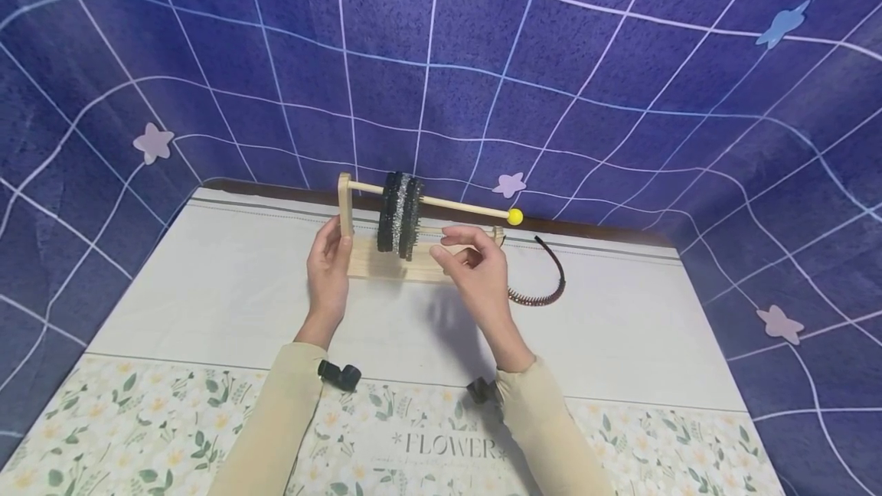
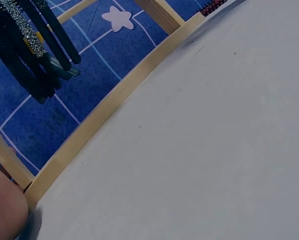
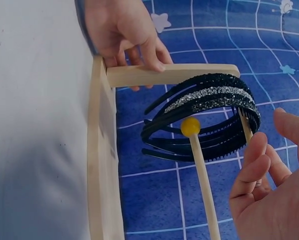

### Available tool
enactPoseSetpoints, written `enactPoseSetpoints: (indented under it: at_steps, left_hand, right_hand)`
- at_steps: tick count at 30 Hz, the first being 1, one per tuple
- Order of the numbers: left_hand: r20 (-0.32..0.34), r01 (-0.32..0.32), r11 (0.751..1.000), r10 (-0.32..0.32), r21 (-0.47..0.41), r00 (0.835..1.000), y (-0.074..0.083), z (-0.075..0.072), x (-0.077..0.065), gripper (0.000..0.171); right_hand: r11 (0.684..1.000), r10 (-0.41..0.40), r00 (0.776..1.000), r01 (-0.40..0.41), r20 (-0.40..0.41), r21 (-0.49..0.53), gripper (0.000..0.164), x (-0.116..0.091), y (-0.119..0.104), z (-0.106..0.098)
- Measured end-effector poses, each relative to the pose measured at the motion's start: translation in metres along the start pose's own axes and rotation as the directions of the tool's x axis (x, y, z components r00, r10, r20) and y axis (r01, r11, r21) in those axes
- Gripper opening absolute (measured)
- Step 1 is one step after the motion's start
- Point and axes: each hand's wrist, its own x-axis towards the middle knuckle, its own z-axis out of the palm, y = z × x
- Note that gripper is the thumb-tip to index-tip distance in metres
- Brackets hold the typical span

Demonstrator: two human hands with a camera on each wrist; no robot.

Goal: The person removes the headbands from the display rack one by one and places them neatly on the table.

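A wooden stand (image 1: 400,270) has an upper rod with a yellow ball (image 1: 515,217) at its right end. Several black headbands (image 1: 389,213), one with a silver glitter stripe, hang together on that rod. My left hand (image 1: 327,274) grips the left upright (image 1: 346,205), thumb in front and fingers behind. To the right of the headbands is my right hand (image 1: 478,266), fingers loosely bent, holding nothing. In the right wrist view its thumb and fingertips are apart, close by the headbands (image 3: 209,92). A lower rod (image 3: 205,185) ends in another yellow ball (image 3: 190,126) beside them.
A dark toothed headband (image 1: 561,282) lies on the white tabletop (image 1: 620,312) to the right of the stand. Behind the table hangs a blue gridded cloth (image 1: 386,29) with star shapes. Floral printed cloth (image 1: 393,419) covers the near side.
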Motion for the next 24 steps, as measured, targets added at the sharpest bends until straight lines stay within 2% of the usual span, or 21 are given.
enactPoseSetpoints:
  at_steps: [24]
  left_hand:
    - [-0.003,0.003,1.000,-0.003,0.009,1.000,-0.001,0.001,0.001,0.048]
  right_hand:
    - [0.999,0.042,0.999,-0.042,0.017,0.003,0.032,0.005,0.001,0.016]
